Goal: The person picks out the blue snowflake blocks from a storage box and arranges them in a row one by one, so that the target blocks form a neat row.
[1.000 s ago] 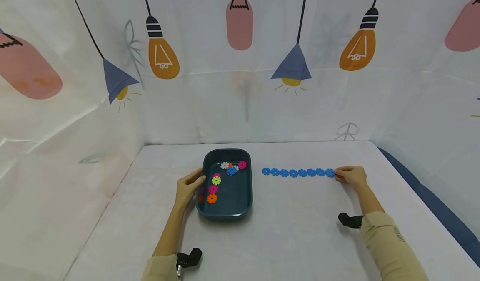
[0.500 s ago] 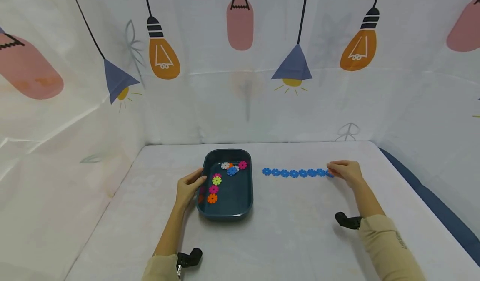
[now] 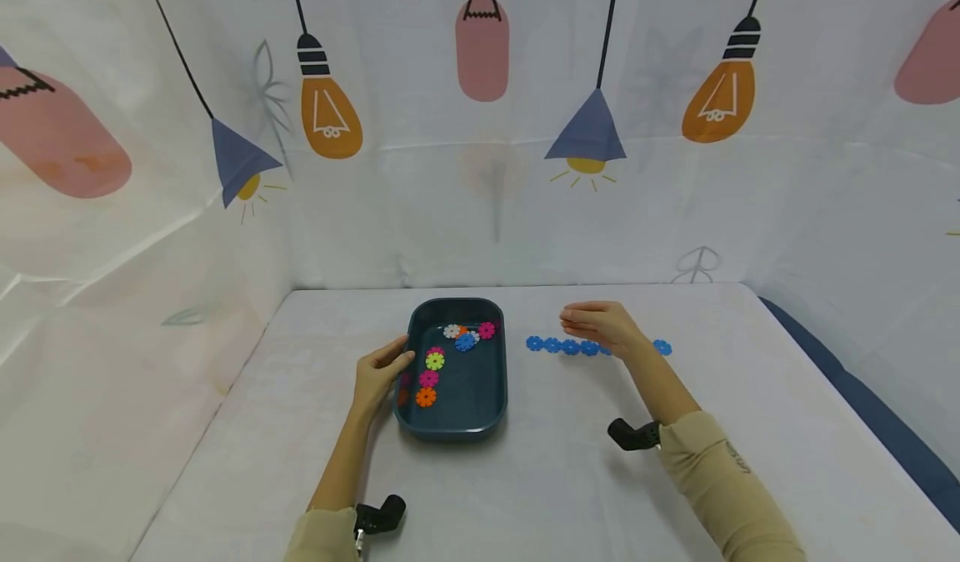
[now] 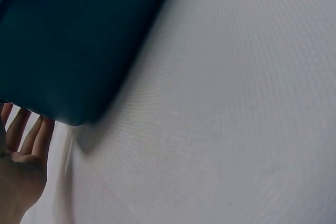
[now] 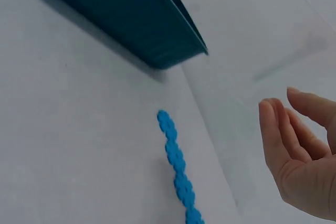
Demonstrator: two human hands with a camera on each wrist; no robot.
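Observation:
My left hand (image 3: 377,376) grips the left rim of a dark teal tray (image 3: 487,422), thumb over the edge and fingers along the outside wall. Small flower-shaped plastic pieces lie in the tray: pink, white, orange and blue ones at the back, and a column with a yellow-green piece (image 3: 435,361) along the left side. A straight row of blue flower-shaped pieces (image 3: 552,345) lies on the table right of the tray. My right hand (image 3: 606,325) is above this row and hides part of it. In the right wrist view its thumb and fingers (image 5: 268,124) are apart with nothing between them.
The white-covered table (image 3: 555,479) meets a white cloth backdrop (image 3: 420,212) printed with lamps. A dark blue strip (image 3: 847,378) runs beyond the table's right edge. Black wrist-worn devices (image 3: 633,435) stick out near both sleeves.
My right hand has let go of the blue piece at the row's right end and moved left over the row towards the tray. My left hand and the tray have stayed put.

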